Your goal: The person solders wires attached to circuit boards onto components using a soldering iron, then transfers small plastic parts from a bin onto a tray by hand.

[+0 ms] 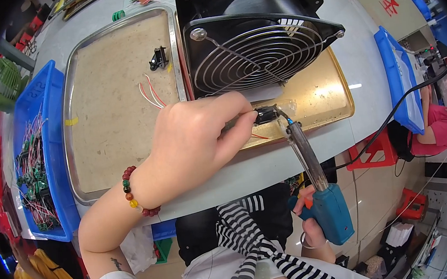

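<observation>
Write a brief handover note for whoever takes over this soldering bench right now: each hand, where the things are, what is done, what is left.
Left hand: fingers pinch a small black part at the gold tray's front edge.
Right hand: grips the blue soldering gun, tip at that part.
Black fan rests behind; another black part and loose red-white wires lie on the steel tray.
Done: cannot tell.
Left: joint in progress.

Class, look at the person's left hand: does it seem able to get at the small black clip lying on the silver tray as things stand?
Probably yes. The black clip lies in the open on the silver tray, just beyond the left hand, with only loose red wires between. But that hand is pinching a small black part.
</observation>
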